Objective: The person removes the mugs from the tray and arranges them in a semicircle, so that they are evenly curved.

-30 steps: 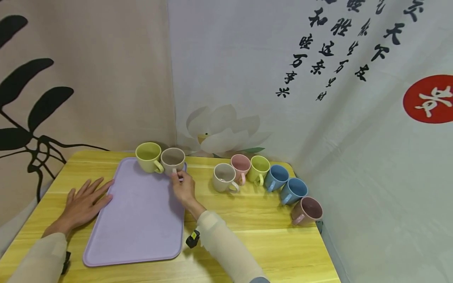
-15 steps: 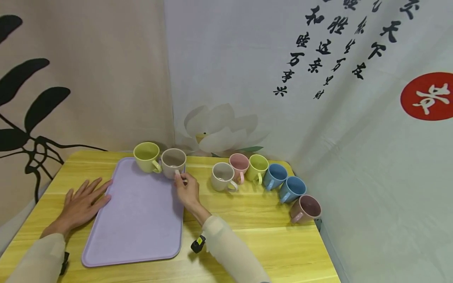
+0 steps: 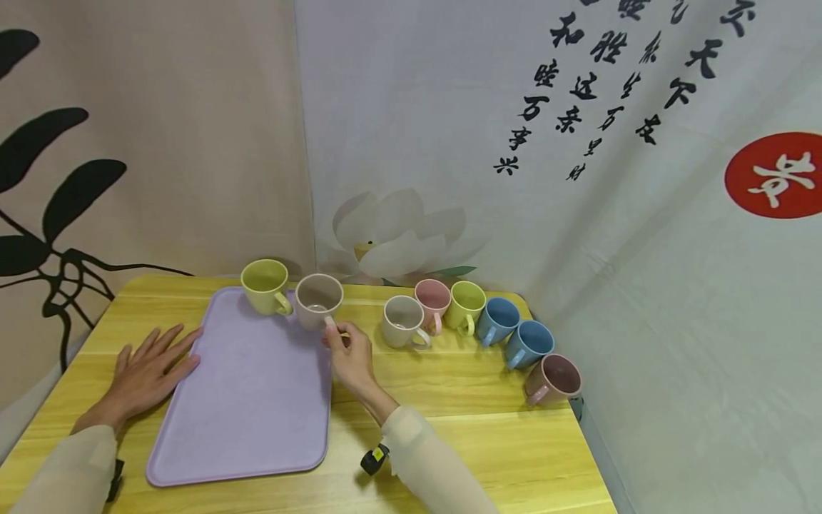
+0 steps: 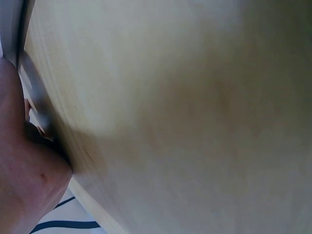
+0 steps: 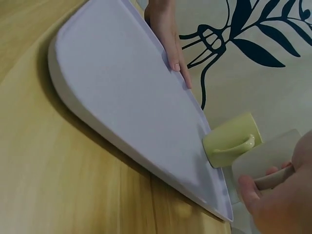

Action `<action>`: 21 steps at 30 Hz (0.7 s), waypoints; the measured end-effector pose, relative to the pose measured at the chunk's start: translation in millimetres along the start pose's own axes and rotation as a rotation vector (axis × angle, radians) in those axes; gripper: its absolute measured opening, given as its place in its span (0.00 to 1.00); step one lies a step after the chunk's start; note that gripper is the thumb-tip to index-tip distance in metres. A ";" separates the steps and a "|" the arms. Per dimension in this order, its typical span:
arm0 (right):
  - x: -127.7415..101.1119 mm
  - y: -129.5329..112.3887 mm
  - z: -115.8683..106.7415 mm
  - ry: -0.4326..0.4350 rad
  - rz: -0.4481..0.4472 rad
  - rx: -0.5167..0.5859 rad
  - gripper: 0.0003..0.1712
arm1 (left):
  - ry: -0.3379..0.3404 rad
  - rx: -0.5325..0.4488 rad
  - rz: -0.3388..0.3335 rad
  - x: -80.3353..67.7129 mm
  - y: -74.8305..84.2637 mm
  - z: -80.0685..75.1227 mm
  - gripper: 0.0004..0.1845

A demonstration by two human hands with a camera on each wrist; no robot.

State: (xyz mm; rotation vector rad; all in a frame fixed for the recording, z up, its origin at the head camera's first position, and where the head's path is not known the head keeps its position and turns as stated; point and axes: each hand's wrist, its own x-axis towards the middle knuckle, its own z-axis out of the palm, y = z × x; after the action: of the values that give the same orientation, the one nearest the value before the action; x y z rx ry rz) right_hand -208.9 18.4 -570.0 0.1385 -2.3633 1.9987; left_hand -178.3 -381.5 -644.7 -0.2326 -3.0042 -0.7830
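Observation:
A lilac tray (image 3: 237, 400) lies on a wooden table (image 3: 462, 428). At the tray's far right corner stands a beige mug (image 3: 317, 300); my right hand (image 3: 338, 337) pinches its handle. In the right wrist view the same fingers (image 5: 253, 195) hold the beige handle (image 5: 275, 176), beside a yellow-green mug (image 5: 231, 141) on the tray (image 5: 126, 102). That yellow-green mug (image 3: 265, 285) stands at the tray's far left corner, a small gap from the beige one. My left hand (image 3: 154, 360) lies flat on the table, fingers against the tray's left edge; it also appears in the right wrist view (image 5: 168, 34).
Several mugs stand in a curved row on the table right of the tray: beige (image 3: 401, 321), pink (image 3: 433, 298), yellow-green (image 3: 467, 301), two blue (image 3: 499, 321) (image 3: 530, 344) and mauve (image 3: 555, 380). Printed cloth walls close the back and right. The left wrist view shows only wood grain and my palm (image 4: 24, 190).
The beige mug has shifted slightly right and toward me, away from the yellow-green mug, with my right hand on its handle. The left hand has stayed put.

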 end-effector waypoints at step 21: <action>-30.8 -3.2 -56.1 -0.064 -0.086 -0.032 0.15 | -0.003 0.005 0.001 0.7 0.8 -0.4 0.37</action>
State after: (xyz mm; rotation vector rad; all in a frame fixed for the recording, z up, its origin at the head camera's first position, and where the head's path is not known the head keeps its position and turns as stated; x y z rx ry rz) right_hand -179.3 74.4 -560.3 0.3023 -2.3823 1.9450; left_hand -178.8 -380.9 -643.9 -0.2363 -3.0086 -0.7756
